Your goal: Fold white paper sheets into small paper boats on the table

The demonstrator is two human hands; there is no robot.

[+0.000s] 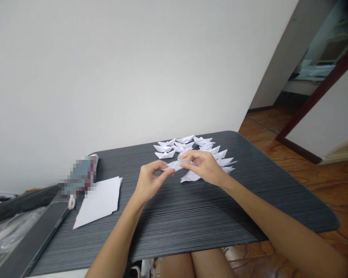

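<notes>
Between my two hands, above the dark table (pixel 162 216), is a small white paper boat (pixel 175 165). My left hand (pixel 152 175) pinches its left end between thumb and fingers. The right end is gripped by my right hand (pixel 203 165), whose fingers cover part of the paper. Just behind and to the right stand several folded paper boats (pixel 165 155) in loose rows. One white folded paper piece (pixel 190 176) lies under my right hand, partly hidden by it.
A stack of white paper sheets (pixel 100 200) lies on the left of the table, beside a blurred-out object (pixel 79 177). A long dark case or board (pixel 43 239) runs along the left edge. A pale wall (pixel 118 69) rises behind the table.
</notes>
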